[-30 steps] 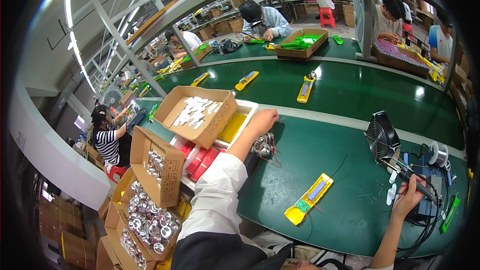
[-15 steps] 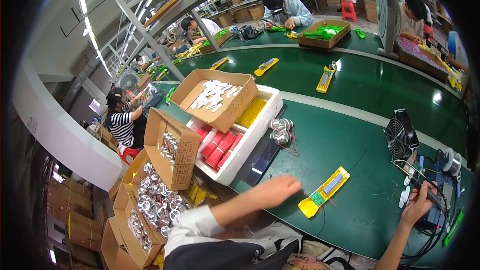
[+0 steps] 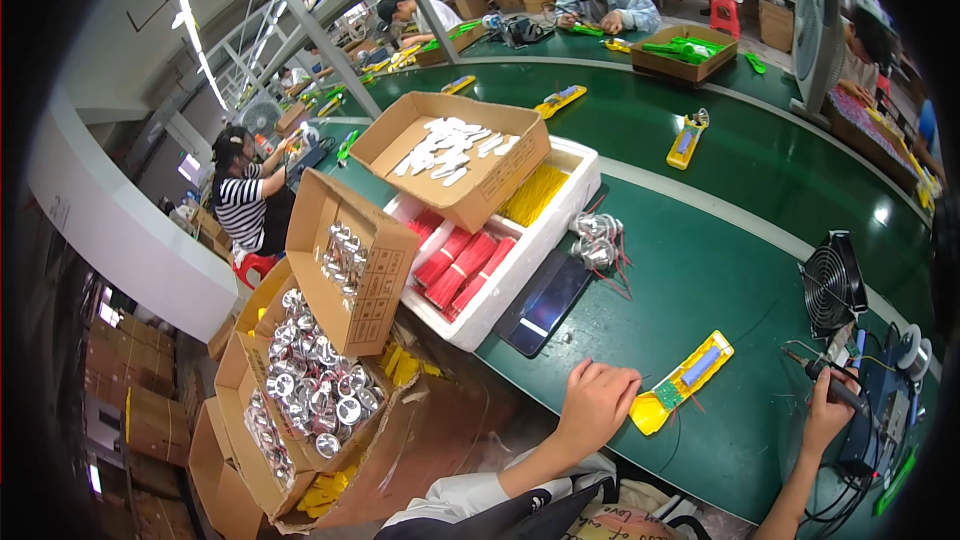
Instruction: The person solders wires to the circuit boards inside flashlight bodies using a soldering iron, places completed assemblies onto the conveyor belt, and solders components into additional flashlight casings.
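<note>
A yellow plastic housing (image 3: 650,417) lies on the green bench in front of me. In it are a blue-purple cylindrical battery (image 3: 702,365) and a small green circuit board (image 3: 668,396), with thin wires trailing out. My left hand (image 3: 597,404) is beside the housing's left edge, its fingers curled together; whatever they pinch is too small to make out. At the right, my right hand (image 3: 826,422) grips the handle of a soldering iron (image 3: 846,396). The iron's tip points away to the left, apart from the housing, near the small black fan.
Behind the iron stand a black fan (image 3: 833,280) and a solder spool (image 3: 912,352). A phone (image 3: 545,305) and silver reflector cups (image 3: 597,242) lie left, beside a white foam box (image 3: 590,165) of wires. Cartons of reflectors (image 3: 325,390) stand lower left. Yellow housings (image 3: 688,140) lie on the far belt.
My left hand has come right and down to the housing's left edge. My right hand keeps hold of the soldering iron, and the whole view has shifted somewhat.
</note>
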`<state>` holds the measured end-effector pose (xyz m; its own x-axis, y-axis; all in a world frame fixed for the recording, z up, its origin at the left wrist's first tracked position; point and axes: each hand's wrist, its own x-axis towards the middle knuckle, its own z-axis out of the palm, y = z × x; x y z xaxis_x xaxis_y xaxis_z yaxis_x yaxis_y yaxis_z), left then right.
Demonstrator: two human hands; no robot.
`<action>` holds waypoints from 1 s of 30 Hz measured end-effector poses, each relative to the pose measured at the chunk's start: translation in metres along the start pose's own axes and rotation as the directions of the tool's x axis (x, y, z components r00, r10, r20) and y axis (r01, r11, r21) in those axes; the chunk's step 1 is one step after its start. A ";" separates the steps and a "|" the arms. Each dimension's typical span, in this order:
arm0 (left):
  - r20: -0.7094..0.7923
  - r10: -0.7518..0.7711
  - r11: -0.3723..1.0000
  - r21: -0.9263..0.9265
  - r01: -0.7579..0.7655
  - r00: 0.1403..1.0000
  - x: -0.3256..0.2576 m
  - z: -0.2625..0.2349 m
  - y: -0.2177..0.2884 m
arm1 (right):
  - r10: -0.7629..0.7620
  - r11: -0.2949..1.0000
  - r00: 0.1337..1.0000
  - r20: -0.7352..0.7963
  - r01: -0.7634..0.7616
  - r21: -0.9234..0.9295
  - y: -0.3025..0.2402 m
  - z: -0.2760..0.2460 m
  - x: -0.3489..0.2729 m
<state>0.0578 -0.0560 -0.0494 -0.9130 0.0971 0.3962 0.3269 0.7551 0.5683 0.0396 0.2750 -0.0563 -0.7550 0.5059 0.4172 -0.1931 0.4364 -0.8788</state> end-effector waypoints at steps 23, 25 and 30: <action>0.012 0.040 0.986 -0.162 -0.038 0.999 -0.004 -0.006 0.001 | -0.163 0.938 0.986 -0.040 0.168 0.304 -0.076 0.007 -0.021; -0.041 0.008 0.990 -0.137 -0.014 0.999 -0.005 -0.002 0.005 | -0.229 0.933 0.970 0.086 0.193 0.302 -0.089 0.013 -0.027; -0.082 -0.043 0.989 -0.146 0.031 0.996 -0.007 0.007 0.014 | -0.329 0.921 0.916 0.230 0.258 0.290 -0.100 0.026 -0.036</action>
<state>0.0673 -0.0415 -0.0489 -0.9032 0.0106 0.4291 0.3304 0.6551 0.6795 0.0700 0.1938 0.0106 -0.7722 0.1482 0.6178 -0.5548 0.3166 -0.7694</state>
